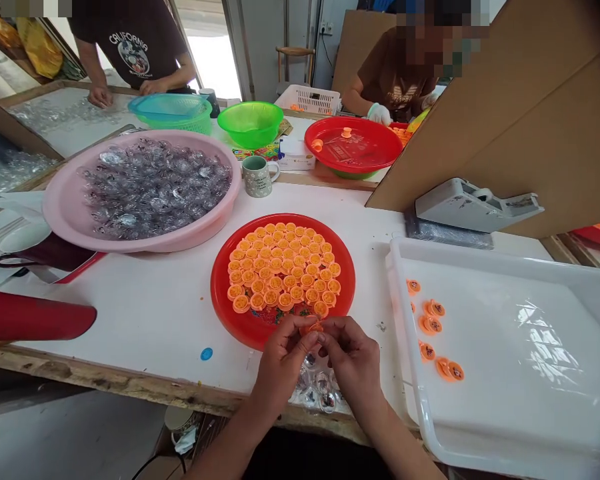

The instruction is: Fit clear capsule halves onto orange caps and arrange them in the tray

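My left hand (283,360) and my right hand (354,357) meet at the near rim of a round red tray (221,307). Both hands are closed, their fingertips pinching one small orange plastic piece (314,327) between them; the fingers partly hide it. Many round orange pieces (280,263) lie side by side in the red tray. Below my hands, several clear plastic domes (325,385) rest on the table, partly covered by my fingers. To the right, a white rectangular tray (413,383) holds several orange pieces with dark printed faces (434,308) along its left side.
A pink basin (63,207) full of clear domes (160,187) stands at left, near a mug (257,177). A tape dispenser (473,203) sits beside a cardboard partition (480,127). A blue disc (207,354) lies near the front edge. Two people work across the table.
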`<state>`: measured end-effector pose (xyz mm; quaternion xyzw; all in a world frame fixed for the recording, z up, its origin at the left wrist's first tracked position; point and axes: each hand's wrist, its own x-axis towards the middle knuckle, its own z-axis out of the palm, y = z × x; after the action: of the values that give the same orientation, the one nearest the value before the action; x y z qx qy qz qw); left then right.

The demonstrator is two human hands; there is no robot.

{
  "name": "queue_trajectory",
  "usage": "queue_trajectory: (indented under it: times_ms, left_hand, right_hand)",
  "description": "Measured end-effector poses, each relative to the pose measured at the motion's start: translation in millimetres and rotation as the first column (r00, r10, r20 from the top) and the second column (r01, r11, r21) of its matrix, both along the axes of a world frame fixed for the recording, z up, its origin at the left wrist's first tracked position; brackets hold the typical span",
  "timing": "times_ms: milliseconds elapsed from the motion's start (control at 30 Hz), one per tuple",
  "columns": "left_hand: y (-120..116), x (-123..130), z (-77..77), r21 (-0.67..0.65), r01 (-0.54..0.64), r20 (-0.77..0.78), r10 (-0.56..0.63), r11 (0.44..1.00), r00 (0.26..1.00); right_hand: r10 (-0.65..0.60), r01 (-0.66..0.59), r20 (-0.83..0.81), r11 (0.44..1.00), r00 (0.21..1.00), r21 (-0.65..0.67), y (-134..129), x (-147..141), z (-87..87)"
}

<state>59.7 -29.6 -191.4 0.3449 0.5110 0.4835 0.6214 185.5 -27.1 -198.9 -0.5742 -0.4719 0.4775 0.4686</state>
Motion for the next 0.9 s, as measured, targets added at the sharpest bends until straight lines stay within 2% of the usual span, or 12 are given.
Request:
queue_trajectory:
  times_ms: [100,167,400,600,667,733,800,900]
  left_hand:
    - [-5,3,-5.6,0.038,-0.030,0.038,0.029,0.999,0.999]
    - [-7,5,-8.8,0.064,-0.056,0.088,0.050,0.996,0.995]
    - [-9,6,-11.2,0.108,-0.143,0.324,0.102,0.984,0.941]
    - [-6,6,-9.0,0.112,-0.161,0.351,0.113,0.981,0.930]
    - [-3,3,-5.0,0.118,-0.123,0.329,0.078,0.985,0.941]
    - [1,-4,2.8,0.096,-0.022,0.245,-0.002,0.995,0.970]
    - [7,-12,13.2,0.070,0.123,0.103,-0.129,0.990,0.986]
    - [14,-22,25.9,0.073,0.290,-0.113,-0.281,0.954,0.953]
  right_hand:
    - [-0.032,0.005,0.179,0.989,0.983,0.150,-6,-2,0.4]
    - [-0.081,0.040,0.214,0.981,0.974,0.191,-9,-4,0.9]
    - [-0.113,0.082,0.171,0.981,0.979,0.177,-10,-9,9.8]
    - [-0.080,0.073,0.062,0.992,0.995,0.100,-7,-12,16.8]
    - [-0.060,0.053,0.062,0.992,0.996,0.114,-5,-8,16.6]
    - [-0.032,0.008,0.128,0.982,0.991,0.188,-1,-2,16.6]
    - [0.012,-0.080,0.236,0.956,0.972,0.282,4,7,17.8]
    - [0.113,-0.231,0.335,0.913,0.935,0.337,10,16,21.0]
